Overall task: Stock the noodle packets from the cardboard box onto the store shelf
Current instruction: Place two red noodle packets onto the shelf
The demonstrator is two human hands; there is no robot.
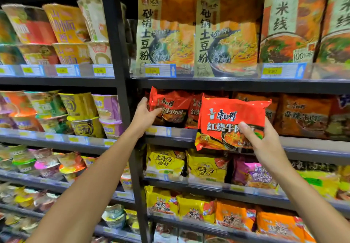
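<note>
My right hand point(265, 144) grips a bright red noodle packet point(227, 117) by its lower right corner and holds it up in front of the middle shelf point(303, 144). My left hand point(145, 115) grips the left edge of another red noodle packet point(172, 106) that stands on that same shelf, at the left end of its row. More red packets point(195, 110) stand behind and between the two. The cardboard box is out of view.
A black upright post point(121, 72) divides the shelving. Left of it are rows of cup noodles point(75, 110). Tall beige noodle bags point(164, 32) fill the shelf above; yellow packets point(166, 163) and orange packets point(234, 216) fill the shelves below. Darker orange packets point(305, 115) stand at the right.
</note>
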